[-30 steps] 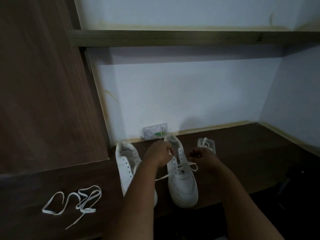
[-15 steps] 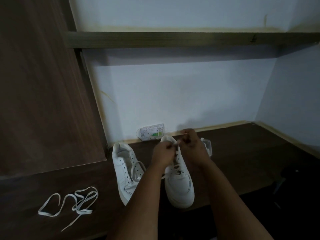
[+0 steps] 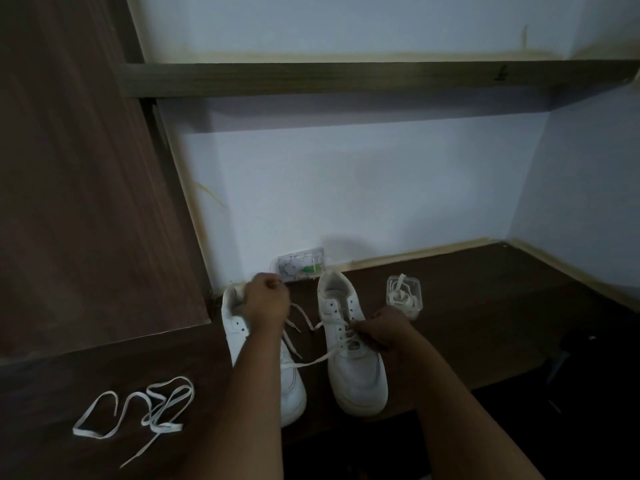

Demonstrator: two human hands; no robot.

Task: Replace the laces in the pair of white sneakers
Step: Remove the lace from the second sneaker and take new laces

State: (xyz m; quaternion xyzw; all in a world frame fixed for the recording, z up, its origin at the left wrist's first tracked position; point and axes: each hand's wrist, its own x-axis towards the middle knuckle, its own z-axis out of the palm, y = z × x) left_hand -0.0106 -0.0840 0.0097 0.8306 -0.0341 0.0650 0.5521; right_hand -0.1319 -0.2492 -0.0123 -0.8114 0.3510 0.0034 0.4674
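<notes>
My left hand (image 3: pixel 265 301) pinches the lace (image 3: pixel 313 361) end taut while my right hand (image 3: pixel 379 329) grips the crossing on the right sneaker (image 3: pixel 356 372); I should pull evenly, keeping it flat.

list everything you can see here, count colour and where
sneakers: 2, white, side by side on the dark wooden surface, toes toward the camera
lace being threaded: 1, white, running from the right sneaker's eyelets
loose lace: 1, white, lying at front left
clear box: 1, holding a white lace, right of the sneakers
clear packet: 1, green inside, against the wall
shelf: 1, wooden, above
left hand: pinches the lace
right hand: grips lace at the eyelets
</notes>
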